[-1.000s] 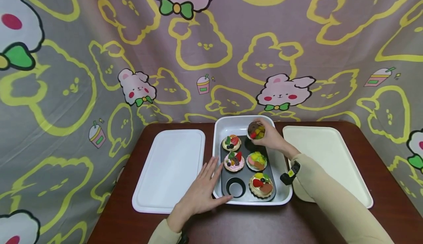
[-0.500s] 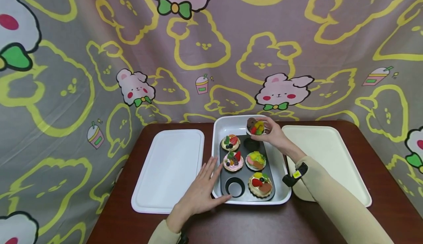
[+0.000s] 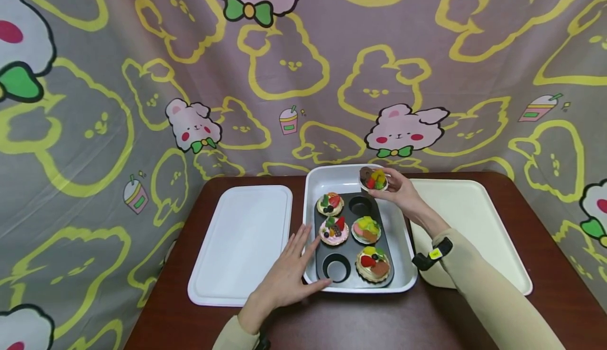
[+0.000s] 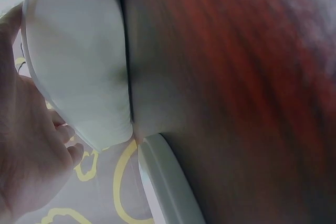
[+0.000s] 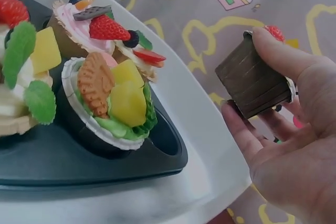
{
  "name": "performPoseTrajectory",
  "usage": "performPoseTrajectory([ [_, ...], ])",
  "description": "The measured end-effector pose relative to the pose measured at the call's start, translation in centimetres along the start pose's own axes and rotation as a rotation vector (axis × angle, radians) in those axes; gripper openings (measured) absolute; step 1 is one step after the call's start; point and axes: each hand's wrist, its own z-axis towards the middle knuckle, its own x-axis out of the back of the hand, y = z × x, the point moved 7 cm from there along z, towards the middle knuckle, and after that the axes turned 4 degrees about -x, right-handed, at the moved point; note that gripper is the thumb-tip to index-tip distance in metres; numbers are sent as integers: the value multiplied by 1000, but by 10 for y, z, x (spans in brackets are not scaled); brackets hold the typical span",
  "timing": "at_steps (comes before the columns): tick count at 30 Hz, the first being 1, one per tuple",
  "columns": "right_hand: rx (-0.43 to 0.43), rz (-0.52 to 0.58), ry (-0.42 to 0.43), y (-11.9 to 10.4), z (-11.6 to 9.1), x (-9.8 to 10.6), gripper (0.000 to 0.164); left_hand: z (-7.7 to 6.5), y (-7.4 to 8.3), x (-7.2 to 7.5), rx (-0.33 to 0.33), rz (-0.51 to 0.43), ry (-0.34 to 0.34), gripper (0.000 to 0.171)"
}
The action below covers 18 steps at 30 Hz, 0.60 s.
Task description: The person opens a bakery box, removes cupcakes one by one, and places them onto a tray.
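Note:
My right hand [image 3: 403, 194] holds a toy cupcake [image 3: 373, 179] by its sides, above the back right of a deep white tray [image 3: 402, 234]. Chocolate, red and yellow pieces top it; the right wrist view shows its dark brown pleated cup [image 5: 252, 80] between thumb and fingers. A dark muffin tin [image 3: 346, 247] lies in the tray with several fruit-topped cupcakes in it. Bare wells show at its back right and front left. My left hand [image 3: 286, 273] rests against the tray's left front rim, fingers spread and fairly straight.
A flat white tray [image 3: 242, 244] lies to the left on the brown table [image 3: 341, 321]. To the right is a cream tray [image 3: 474, 234], partly under my right forearm. A patterned curtain [image 3: 294, 76] hangs close behind the table and at both sides.
My right hand has lifted the cupcake up from the tin's back right well and drawn it slightly right, so the well now shows. The left hand stays in place.

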Motion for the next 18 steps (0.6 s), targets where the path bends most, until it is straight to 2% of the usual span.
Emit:
performPoseTrajectory([
  [9,49,-7,36,1,-14,15,75,0,0,0,-4,3,8,101],
  [13,34,-1,47,5,-19,24,77,0,0,0,-8,11,7,101],
  [18,5,-1,61,13,-25,38,71,0,0,0,-6,1,10,99],
])
